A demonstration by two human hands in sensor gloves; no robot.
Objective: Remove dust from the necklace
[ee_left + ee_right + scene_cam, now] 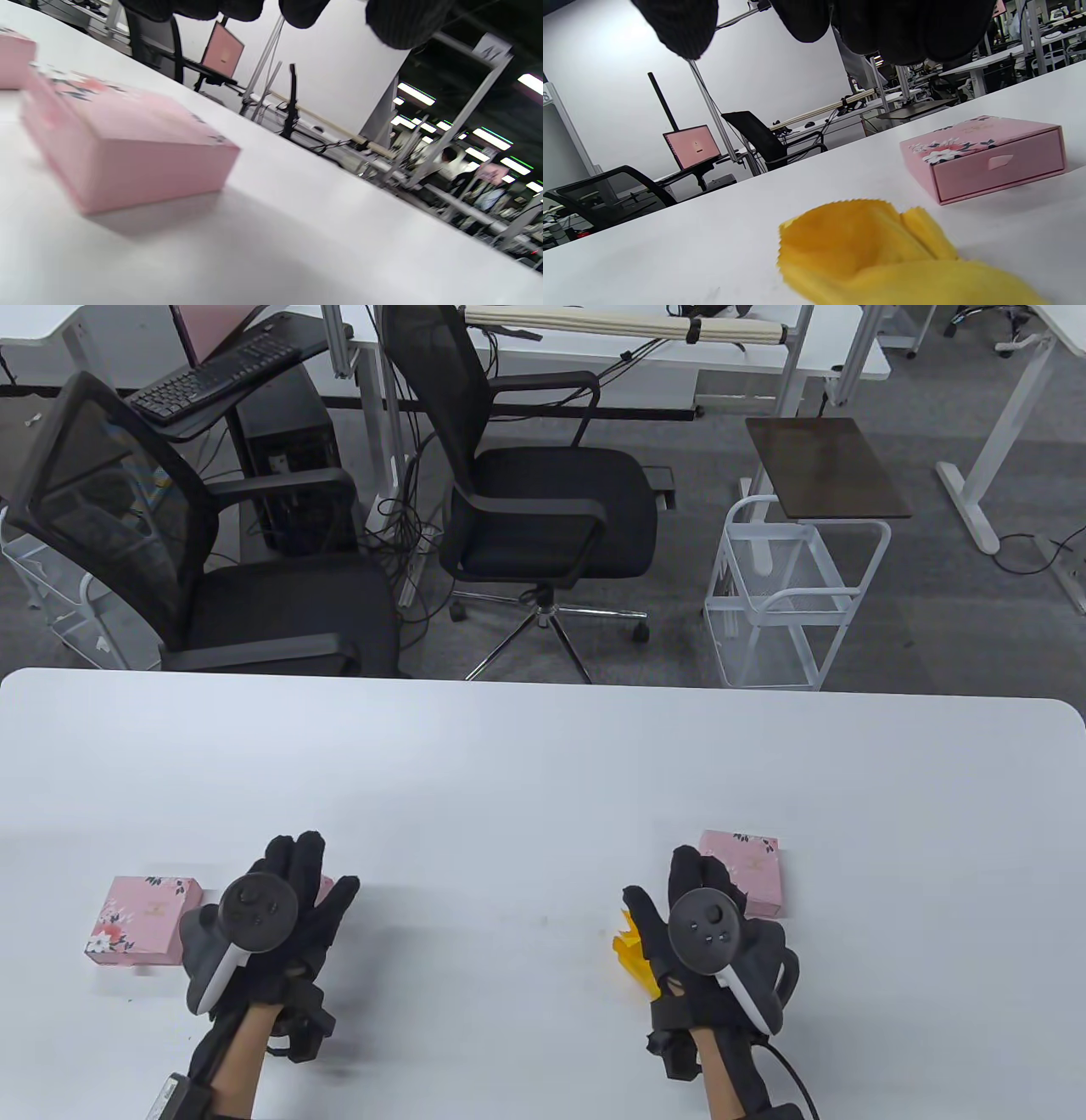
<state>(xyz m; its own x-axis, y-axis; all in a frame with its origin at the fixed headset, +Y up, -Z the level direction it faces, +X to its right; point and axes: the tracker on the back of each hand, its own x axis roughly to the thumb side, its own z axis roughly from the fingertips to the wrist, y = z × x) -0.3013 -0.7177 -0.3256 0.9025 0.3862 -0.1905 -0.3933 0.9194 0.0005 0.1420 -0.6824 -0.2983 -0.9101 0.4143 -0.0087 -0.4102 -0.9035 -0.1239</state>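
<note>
No necklace is visible. A yellow cloth (878, 254), crumpled with pinked edges, lies on the white desk (543, 780) beneath the right hand (708, 937). Left hand (271, 912) hovers beside a pink floral box (140, 918). Both hands spread, holding nothing.

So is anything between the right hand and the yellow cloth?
No. The right hand hovers right above the yellow cloth, with only air between. The pink box sits off to the side.

an open office is showing here. mesh office chairs (543, 509), a keyboard (212, 381) and white desks (594, 339) are filling it.
</note>
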